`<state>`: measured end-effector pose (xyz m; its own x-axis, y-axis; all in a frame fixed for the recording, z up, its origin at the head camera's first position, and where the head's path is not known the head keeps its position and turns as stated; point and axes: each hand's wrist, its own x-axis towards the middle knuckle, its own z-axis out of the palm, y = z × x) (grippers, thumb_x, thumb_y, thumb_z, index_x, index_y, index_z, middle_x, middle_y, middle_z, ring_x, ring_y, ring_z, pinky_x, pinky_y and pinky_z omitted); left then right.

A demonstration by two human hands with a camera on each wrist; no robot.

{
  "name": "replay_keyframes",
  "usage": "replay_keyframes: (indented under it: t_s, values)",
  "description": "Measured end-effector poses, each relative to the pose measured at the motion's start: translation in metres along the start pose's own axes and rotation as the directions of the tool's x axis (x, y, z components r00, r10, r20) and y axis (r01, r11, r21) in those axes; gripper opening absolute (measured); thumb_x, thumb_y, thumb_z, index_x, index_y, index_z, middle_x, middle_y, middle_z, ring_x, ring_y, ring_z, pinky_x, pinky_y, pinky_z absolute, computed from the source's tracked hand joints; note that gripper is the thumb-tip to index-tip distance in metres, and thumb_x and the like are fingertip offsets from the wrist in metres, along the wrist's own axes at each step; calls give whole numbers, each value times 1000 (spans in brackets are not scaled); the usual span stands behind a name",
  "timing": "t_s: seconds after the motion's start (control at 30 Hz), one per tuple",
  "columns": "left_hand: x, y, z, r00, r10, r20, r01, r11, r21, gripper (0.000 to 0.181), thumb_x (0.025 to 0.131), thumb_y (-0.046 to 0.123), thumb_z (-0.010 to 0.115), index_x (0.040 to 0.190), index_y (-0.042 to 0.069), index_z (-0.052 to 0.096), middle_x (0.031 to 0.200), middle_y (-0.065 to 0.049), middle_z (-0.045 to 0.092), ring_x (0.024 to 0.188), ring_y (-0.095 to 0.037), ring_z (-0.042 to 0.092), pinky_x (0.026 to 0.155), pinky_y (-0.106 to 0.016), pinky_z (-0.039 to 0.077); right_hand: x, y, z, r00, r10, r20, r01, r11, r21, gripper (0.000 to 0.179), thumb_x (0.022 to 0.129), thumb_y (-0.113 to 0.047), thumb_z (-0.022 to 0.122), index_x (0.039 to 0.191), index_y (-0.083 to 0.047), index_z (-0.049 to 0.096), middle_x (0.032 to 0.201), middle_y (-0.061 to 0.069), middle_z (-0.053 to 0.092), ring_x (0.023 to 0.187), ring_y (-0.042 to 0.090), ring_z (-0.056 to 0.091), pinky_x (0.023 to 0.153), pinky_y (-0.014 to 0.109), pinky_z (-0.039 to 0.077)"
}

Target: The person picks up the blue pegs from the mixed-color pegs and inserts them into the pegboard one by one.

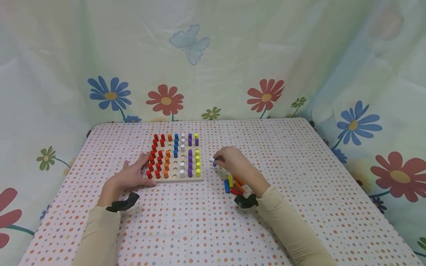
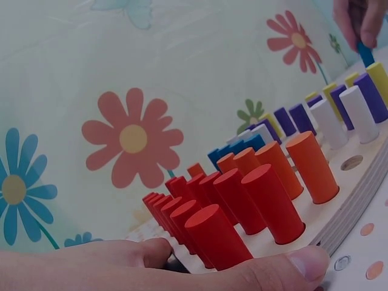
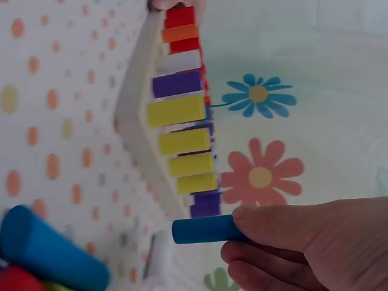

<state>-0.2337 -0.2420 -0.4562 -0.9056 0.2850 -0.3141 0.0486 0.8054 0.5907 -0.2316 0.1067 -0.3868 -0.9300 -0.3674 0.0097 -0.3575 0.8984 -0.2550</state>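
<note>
A dot-patterned table (image 1: 186, 225) carries a pegboard (image 1: 179, 180) and loose coloured pegs (image 1: 238, 187).

Right hand (image 1: 233, 161) curled (left hand (image 1: 132, 175) spread)

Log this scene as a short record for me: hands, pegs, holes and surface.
Left hand: touches the pegboard at its near-left corner
Right hand: pinches a blue peg, off the board
Upright pegs: red, orange, blue, white, purple, yellow
Holes: several unfilled
Loose pegs: a pile in blue, yellow, orange and red; a white peg lying near the right hand
Surface: dotted tablecloth
</note>
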Motion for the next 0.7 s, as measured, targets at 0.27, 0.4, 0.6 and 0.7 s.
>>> replay_keyframes:
  t_s: [0.27, 0.4, 0.6, 0.7]
  values:
    - [1, -1, -1, 1000, -14, 12, 15, 999, -36, 123, 54, 60, 75, 146, 22, 2, 153, -7, -5, 140, -30, -11, 101, -61, -20, 8, -33, -20, 986, -114, -118, 120, 992, 47, 14, 82, -20, 67, 94, -14, 69, 87, -5, 65, 74, 5, 59, 67, 18, 51]
    - [2, -1, -2, 1000, 5, 0, -5, 1000, -14, 122, 56, 59, 75, 147, 19, 3, 153, -10, -4, 140, -30, -8, 101, -61, -20, 24, -58, -18, 976, -201, -88, 204, 978, 32, 14, 82, -17, 66, 95, -15, 70, 89, -5, 63, 75, 4, 57, 65, 14, 49]
    - [2, -1, 0, 1000, 15, 5, -15, 1000, -8, 121, 57, 60, 74, 147, 20, 3, 153, -8, -4, 140, -28, -7, 102, -61, -19, 51, -84, -9, 952, -307, 16, 307, 951, -46, 15, 83, -16, 64, 96, -13, 71, 91, -4, 65, 79, 7, 57, 67, 14, 49]
    - [2, -1, 0, 1000, 14, 5, -14, 1000, -23, 121, 56, 59, 74, 146, 20, 3, 154, -7, -3, 141, -27, -7, 101, -62, -19, 61, -93, -4, 938, -335, 86, 341, 937, -76, 15, 84, -16, 64, 97, -12, 71, 92, -3, 66, 84, 8, 59, 73, 16, 50]
